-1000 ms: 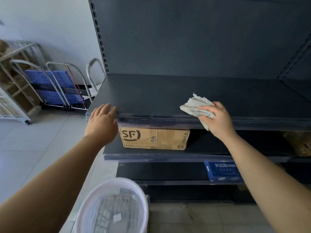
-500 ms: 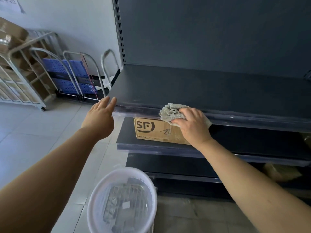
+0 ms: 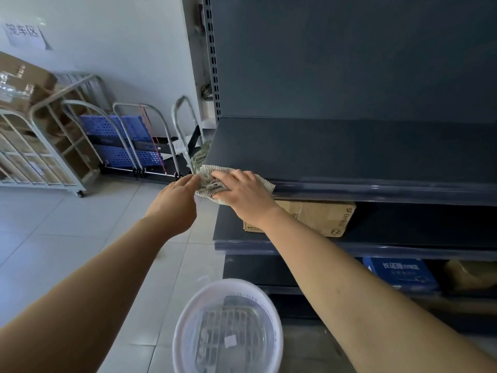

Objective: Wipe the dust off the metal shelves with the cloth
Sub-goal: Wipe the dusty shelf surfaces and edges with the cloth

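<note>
A dark grey metal shelf (image 3: 349, 146) runs across the right of the view, with lower shelves (image 3: 403, 246) beneath it. A pale ribbed cloth (image 3: 208, 180) lies over the front left corner of the top shelf. My right hand (image 3: 242, 195) lies on top of the cloth with fingers curled into it, pressing it onto the shelf's front edge. My left hand (image 3: 174, 203) reaches in from the left, and its straight fingertips touch the cloth's left side.
A cardboard box (image 3: 320, 216) sits on the second shelf, a blue box (image 3: 400, 273) on a lower one. A white plastic basket (image 3: 228, 332) stands on the tiled floor below my arms. Folded trolleys (image 3: 129, 141) and a wire cage cart (image 3: 35, 154) stand at left.
My right hand has slid the cloth leftward along the shelf's front edge to its left corner. My left hand, which rested at that corner, now meets the cloth.
</note>
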Available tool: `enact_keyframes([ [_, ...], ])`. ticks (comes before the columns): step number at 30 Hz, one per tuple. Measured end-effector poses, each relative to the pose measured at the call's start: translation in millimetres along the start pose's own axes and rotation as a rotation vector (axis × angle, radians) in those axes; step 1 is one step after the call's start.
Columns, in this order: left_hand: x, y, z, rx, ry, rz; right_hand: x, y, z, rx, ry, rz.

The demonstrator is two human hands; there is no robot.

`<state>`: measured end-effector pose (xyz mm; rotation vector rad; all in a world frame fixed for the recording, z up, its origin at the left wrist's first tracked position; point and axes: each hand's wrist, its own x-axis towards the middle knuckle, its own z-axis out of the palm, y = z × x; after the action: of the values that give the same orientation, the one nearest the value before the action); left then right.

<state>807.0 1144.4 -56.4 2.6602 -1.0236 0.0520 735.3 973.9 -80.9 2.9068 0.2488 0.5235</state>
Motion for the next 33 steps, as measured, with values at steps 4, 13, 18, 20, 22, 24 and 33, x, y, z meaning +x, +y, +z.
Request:
enact_keyframes([
  [4, 8, 10, 1, 0.029, -0.045, 0.022, -33, 32, -8, 0.119, 0.055, 0.136],
  [13, 28, 39, 5, 0.014, -0.023, 0.046, -113, 140, -49, 0.532, 0.094, 0.992],
  [18, 29, 35, 7, 0.021, -0.025, 0.043, -38, 117, -50, 0.647, -0.024, 0.879],
  [20, 27, 33, 8, 0.016, -0.013, 0.046, -2, 89, -41, 0.6, -0.126, 0.689],
  [22, 28, 30, 10, 0.021, -0.008, 0.062, 24, 63, -33, 0.543, -0.198, 0.509],
  [24, 29, 29, 11, 0.032, -0.011, 0.074, 28, 53, -28, 0.513, -0.233, 0.422],
  [33, 33, 49, 15, 0.102, 0.054, 0.07, -119, 148, -47, 0.259, -0.086, 0.809],
])
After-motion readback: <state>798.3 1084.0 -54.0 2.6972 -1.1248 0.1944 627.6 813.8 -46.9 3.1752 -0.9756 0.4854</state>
